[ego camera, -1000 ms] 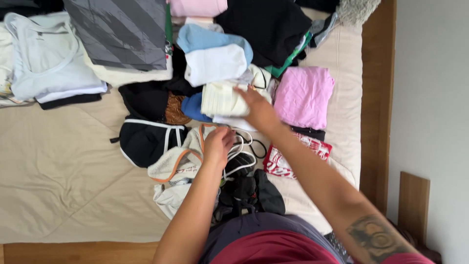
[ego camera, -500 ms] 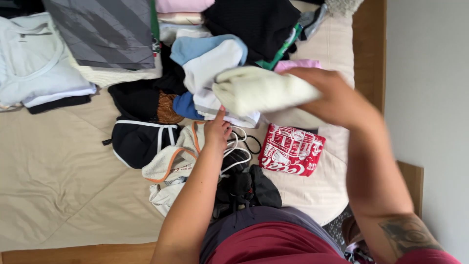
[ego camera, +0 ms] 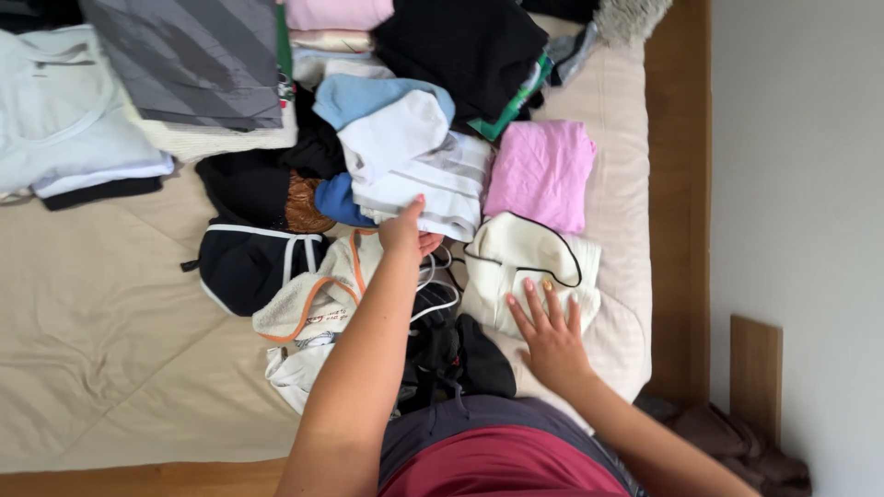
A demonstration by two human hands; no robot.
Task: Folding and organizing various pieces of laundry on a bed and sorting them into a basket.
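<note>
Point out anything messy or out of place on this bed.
The heap under the left hand is a jumble of unfolded clothes. The pink garment and cream garment under the right hand lie neatly folded.

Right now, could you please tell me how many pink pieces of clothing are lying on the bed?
2. A folded bright pink cloth garment lies near the bed's right edge, above the cream folded garment under the right hand. A pale pink folded garment sits at the top edge. Others may be buried in the piles.
</note>
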